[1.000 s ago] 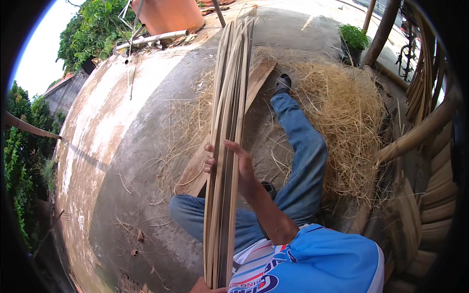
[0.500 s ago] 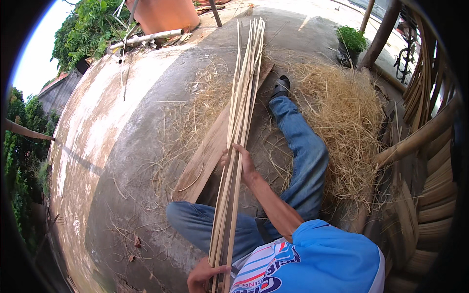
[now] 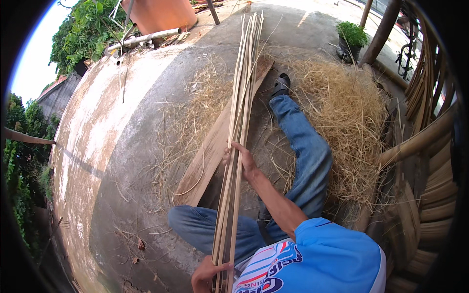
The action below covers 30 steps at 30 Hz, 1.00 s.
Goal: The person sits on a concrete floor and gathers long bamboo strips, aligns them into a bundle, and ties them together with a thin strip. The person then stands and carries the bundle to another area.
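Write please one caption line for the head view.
Seated person, left hand and right hand holding a bundle of bamboo strips above a wooden plank.

Reaching forward with the right arm, elbow nearly straight, right hand curling its fingers in a closed grip. Keeping the left hand low near the body, fingers wrapped shut, thumb pointing right.

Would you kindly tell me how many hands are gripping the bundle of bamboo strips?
2. The right hand grips the bamboo strips midway along; the left hand holds their near end at the picture's lower edge.
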Each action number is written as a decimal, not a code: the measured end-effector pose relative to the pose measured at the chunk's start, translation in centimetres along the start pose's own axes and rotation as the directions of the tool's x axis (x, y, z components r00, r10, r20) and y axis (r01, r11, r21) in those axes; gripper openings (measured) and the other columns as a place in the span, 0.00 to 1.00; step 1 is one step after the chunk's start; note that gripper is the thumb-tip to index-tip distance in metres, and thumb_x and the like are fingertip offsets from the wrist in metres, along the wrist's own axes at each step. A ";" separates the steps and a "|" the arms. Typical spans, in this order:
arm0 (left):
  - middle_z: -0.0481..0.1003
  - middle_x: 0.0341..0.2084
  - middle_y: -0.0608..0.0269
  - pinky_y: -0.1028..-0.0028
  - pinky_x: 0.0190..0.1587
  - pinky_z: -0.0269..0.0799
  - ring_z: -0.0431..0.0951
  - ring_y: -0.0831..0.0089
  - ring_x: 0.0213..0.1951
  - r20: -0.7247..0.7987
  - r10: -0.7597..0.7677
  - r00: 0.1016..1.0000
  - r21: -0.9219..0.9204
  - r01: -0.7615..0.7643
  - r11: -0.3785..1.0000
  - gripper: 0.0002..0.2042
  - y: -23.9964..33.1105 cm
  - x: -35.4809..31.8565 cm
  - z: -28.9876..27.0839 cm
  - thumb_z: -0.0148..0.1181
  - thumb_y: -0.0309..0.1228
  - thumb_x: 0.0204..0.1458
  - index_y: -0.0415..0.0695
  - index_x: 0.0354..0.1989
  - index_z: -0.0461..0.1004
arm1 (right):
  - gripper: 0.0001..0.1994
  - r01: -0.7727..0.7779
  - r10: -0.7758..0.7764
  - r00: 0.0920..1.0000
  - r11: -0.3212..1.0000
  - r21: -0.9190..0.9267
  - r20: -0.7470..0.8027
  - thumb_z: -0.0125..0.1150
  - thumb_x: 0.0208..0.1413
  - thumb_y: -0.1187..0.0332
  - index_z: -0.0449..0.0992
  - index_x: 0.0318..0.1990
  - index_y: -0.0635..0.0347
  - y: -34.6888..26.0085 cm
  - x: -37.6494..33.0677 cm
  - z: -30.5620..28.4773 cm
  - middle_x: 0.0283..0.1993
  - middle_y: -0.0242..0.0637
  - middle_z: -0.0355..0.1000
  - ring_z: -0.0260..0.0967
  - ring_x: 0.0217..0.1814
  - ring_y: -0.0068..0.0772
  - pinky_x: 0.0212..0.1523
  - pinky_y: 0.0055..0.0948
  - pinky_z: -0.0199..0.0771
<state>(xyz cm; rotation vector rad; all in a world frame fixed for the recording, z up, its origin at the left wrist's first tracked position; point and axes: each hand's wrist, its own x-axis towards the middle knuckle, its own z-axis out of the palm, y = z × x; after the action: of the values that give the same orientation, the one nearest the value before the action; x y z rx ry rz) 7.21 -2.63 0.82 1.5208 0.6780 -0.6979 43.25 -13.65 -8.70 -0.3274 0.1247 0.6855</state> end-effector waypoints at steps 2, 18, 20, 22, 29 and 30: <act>0.81 0.31 0.53 0.68 0.38 0.80 0.84 0.66 0.31 0.116 -0.095 0.989 -0.282 0.125 0.951 0.17 -0.9 1.9 -0.1 0.73 0.32 0.50 0.33 0.42 0.77 | 0.13 -0.017 0.012 0.994 0.999 -0.045 -0.111 0.61 0.62 0.56 0.70 0.45 0.53 0.2 1.4 -1.1 0.31 0.31 0.70 0.72 0.27 0.28 0.28 0.33 0.78; 0.79 0.26 0.56 0.66 0.32 0.82 0.83 0.65 0.27 0.008 0.046 0.999 -0.055 -0.045 0.997 0.13 8.2 5.5 -4.5 0.71 0.30 0.50 0.36 0.38 0.74 | 0.28 -0.088 0.070 0.992 0.982 -0.169 -0.108 0.63 0.60 0.43 0.74 0.53 0.60 -1.8 8.5 -3.7 0.45 0.43 0.77 0.78 0.44 0.42 0.48 0.45 0.83; 0.79 0.26 0.56 0.66 0.31 0.82 0.84 0.64 0.27 0.006 0.020 1.000 -0.061 -0.020 0.998 0.13 7.5 6.7 -6.2 0.71 0.30 0.50 0.36 0.38 0.75 | 0.33 -0.123 0.080 0.984 0.952 -0.279 -0.159 0.65 0.57 0.39 0.73 0.57 0.59 0.8 7.0 -3.8 0.49 0.42 0.76 0.75 0.53 0.44 0.55 0.49 0.78; 0.79 0.27 0.59 0.70 0.39 0.79 0.82 0.70 0.33 -0.038 0.018 0.999 0.022 -0.017 1.000 0.17 8.1 7.1 -5.9 0.74 0.36 0.49 0.37 0.39 0.75 | 0.35 -0.140 0.037 0.967 0.904 -0.404 -0.254 0.65 0.56 0.38 0.72 0.58 0.59 2.9 5.4 -4.8 0.51 0.42 0.76 0.73 0.56 0.44 0.57 0.50 0.75; 0.80 0.44 0.50 0.68 0.53 0.74 0.81 0.65 0.47 -0.504 0.483 0.716 0.498 -0.216 0.840 0.28 2.3 4.5 -0.6 0.72 0.39 0.51 0.35 0.56 0.74 | 0.22 -0.177 0.086 0.953 0.937 -0.301 -0.292 0.68 0.61 0.59 0.70 0.49 0.71 6.9 2.8 -5.4 0.44 0.51 0.74 0.79 0.44 0.46 0.43 0.50 0.87; 0.81 0.44 0.49 0.67 0.54 0.74 0.81 0.61 0.48 -0.580 0.569 0.583 0.536 -0.253 0.806 0.28 0.7 3.3 0.4 0.72 0.38 0.51 0.36 0.57 0.73 | 0.24 -0.167 0.084 0.958 0.940 -0.297 -0.273 0.67 0.61 0.60 0.68 0.52 0.72 7.3 2.4 -5.0 0.47 0.53 0.73 0.78 0.46 0.47 0.44 0.49 0.87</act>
<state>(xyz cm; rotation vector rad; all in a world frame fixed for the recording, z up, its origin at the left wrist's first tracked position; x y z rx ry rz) 9.88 -3.00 -1.27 2.2860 0.7193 0.2124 40.38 -8.64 -15.83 -0.7245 0.2862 0.7899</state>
